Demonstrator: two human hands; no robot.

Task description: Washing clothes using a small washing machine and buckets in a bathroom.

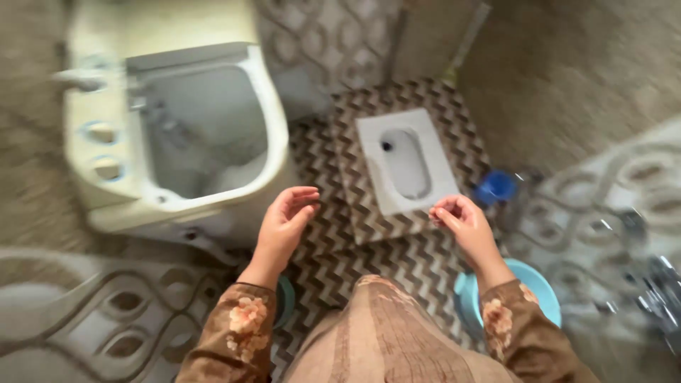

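Observation:
My left hand [285,221] is raised palm-up beside a cream top-loading washing machine [106,135], fingers loosely curled, holding nothing. The machine's tub [202,131] is open and shows water or foam inside. My right hand [462,221] hovers above the patterned floor, with fingers curled inward and the fingertips close together; nothing shows in it. Both sleeves are brown with a flower print. The picture is blurred by motion.
A white squat toilet pan [404,162] is set in a raised step of brown zigzag tiles [355,262]. A small blue mug [496,187] stands to its right. A light blue tub [532,284] sits under my right arm. Metal tap fittings [656,284] are at the right wall.

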